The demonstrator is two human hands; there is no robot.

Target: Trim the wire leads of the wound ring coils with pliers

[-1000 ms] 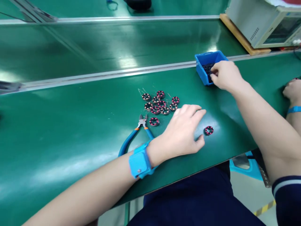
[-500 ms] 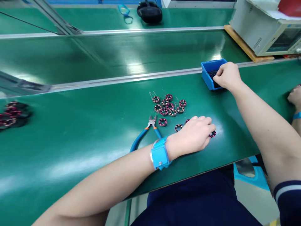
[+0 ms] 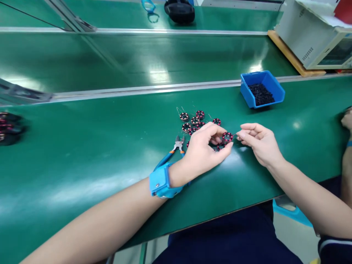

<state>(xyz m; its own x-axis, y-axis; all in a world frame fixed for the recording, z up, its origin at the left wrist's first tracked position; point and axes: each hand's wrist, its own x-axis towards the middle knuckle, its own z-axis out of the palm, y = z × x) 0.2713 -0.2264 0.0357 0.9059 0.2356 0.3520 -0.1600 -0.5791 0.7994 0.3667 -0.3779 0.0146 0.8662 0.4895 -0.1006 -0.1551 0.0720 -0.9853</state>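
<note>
- The left hand (image 3: 205, 150) holds a small ring-shaped coil (image 3: 227, 137), black with pink windings, its grip clamped on the ring between thumb and fingertips, just above the green desk (image 3: 96, 146).
- The right hand (image 3: 258, 141) sits just beside the coil, thumb and forefinger pinched together at the ring's right edge; whatever they pinch is too small to make out.
- Right behind the left hand lies a cluster of similar coils (image 3: 194, 121), some with thin wire leads sticking up; a few are partly hidden by the fingers.
- Side cutters (image 3: 172, 154) with blue handles lie on the desk to the left of the hand, the handles running under the wrist.
- A blue wrist strap (image 3: 161, 181) circles the left wrist.
- A blue bin (image 3: 276, 88) of small dark parts stands farther back to the right, well apart from both hands, near a metal rail (image 3: 137, 91).
- Beyond the rail runs a green conveyor belt (image 3: 137, 58).
- A beige instrument (image 3: 302, 40) on a wooden board fills the far right corner.
- Another person's hand (image 3: 347, 119) shows at the right edge.
- More coils (image 3: 8, 126), blurred, lie at the far left edge.
</note>
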